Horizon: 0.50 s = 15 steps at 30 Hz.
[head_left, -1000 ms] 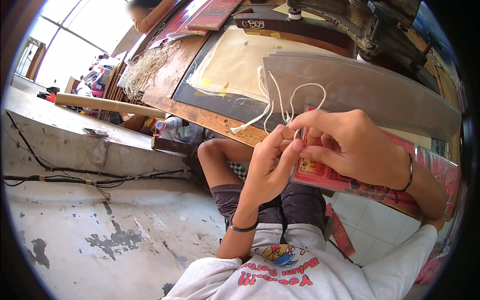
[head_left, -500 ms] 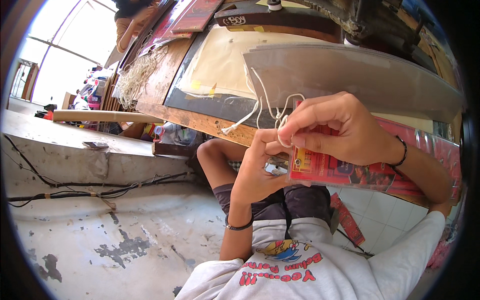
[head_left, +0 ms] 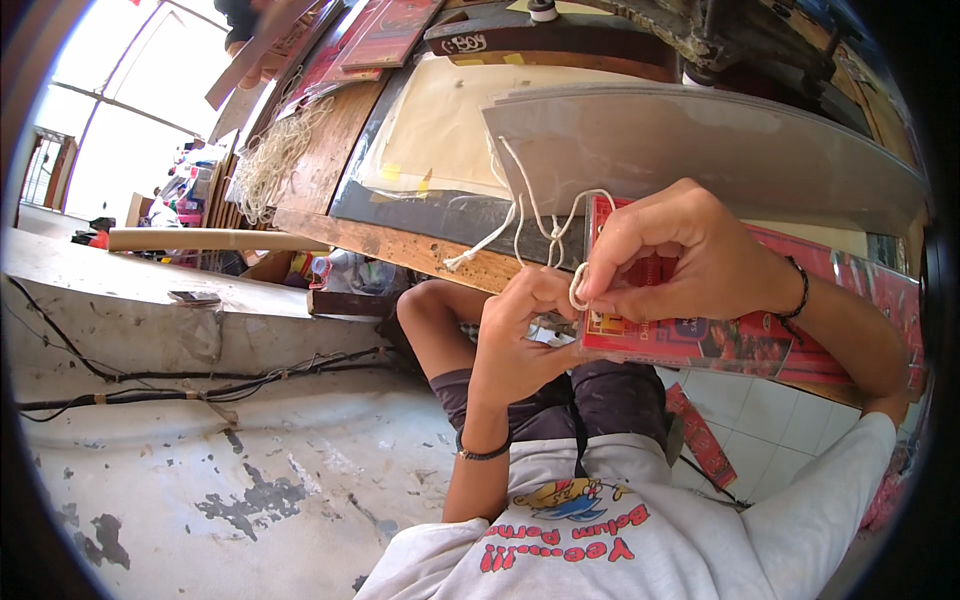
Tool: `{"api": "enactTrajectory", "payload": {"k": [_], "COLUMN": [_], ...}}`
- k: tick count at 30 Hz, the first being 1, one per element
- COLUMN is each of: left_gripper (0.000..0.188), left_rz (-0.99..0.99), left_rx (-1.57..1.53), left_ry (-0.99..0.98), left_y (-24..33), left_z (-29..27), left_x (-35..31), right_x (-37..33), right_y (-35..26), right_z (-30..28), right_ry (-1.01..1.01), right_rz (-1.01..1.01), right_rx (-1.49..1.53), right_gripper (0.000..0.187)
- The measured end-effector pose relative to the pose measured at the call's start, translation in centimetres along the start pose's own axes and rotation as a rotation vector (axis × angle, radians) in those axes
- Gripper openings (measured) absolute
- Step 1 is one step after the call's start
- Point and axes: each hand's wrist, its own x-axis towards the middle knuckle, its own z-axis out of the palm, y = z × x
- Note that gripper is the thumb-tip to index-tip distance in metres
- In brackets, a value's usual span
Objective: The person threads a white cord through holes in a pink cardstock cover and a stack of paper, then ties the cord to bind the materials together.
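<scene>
The right hand (head_left: pixel 690 262) pinches a loop of white cord (head_left: pixel 578 285) between thumb and forefinger at the near left corner of a red printed card (head_left: pixel 690 335), the other fingers curled down over the card's face. The left hand (head_left: pixel 520 335) comes up from below just left of it, its fingers closed against the same corner and touching the right hand's fingertips; whether they pinch the cord or the card's edge cannot be told. From the loop the cord runs up and away in a few loose strands, one knotted end lying on the near edge of the wooden workbench (head_left: pixel 400 255). The card sits over the person's lap, at the near edge of the bench, with more red cards (head_left: pixel 870 290) running off to the right. Farther back on the bench lie a grey plastic sheet (head_left: pixel 720 150) and, to its left, a cream sheet (head_left: pixel 440 130). Far left on the bench is a heap of pale cords (head_left: pixel 265 165). To the left lies a worn concrete ledge (head_left: pixel 150 310) with black cables (head_left: pixel 150 385) strung along it.
</scene>
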Motion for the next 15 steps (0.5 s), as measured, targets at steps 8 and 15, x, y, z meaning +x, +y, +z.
{"api": "enactTrajectory", "payload": {"k": [8,15], "left_gripper": [0.049,0.052], "left_rz": [0.004,0.036], "left_rx": [-0.077,-0.131], "left_ry": [0.007,0.016], "left_y": [-0.01,-0.07], "left_z": [0.25,0.50], "left_x": [-0.13,0.17], "right_x": [0.04,-0.02], "right_y": [0.27,0.78], "right_z": [0.22,0.13], "right_ry": [0.021,0.058], "right_rz": [-0.200,-0.255], "right_rx": [-0.287,-0.351], "right_gripper": [0.015,0.014]}}
